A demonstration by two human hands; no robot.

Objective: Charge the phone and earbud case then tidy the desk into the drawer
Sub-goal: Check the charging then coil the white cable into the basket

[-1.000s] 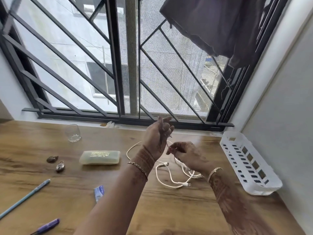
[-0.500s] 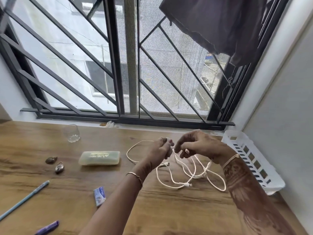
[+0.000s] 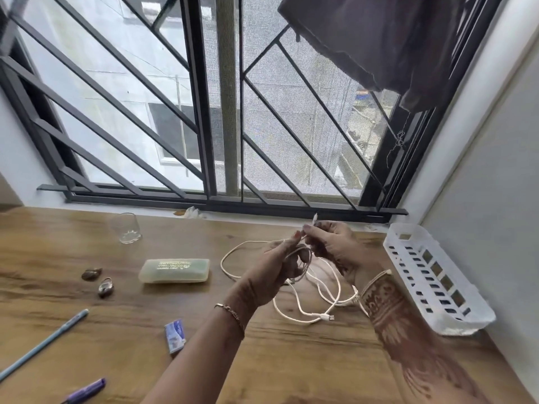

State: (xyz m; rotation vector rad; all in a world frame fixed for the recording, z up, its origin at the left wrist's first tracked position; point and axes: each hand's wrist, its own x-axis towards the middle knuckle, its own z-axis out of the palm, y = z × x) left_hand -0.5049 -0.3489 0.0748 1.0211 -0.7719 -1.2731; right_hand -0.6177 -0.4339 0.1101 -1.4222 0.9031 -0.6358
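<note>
Head view: above the bench (image 3: 291, 360), the left hand (image 3: 280, 263) holds white cable (image 3: 324, 317) loops in its grip. The right hand (image 3: 332, 246) pinches one plug end. A hard pull would likely knot the trailing loops.

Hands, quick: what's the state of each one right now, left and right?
Left hand: closed round loops of the white charging cable.
Right hand: pinching the same cable near its raised end.
</note>
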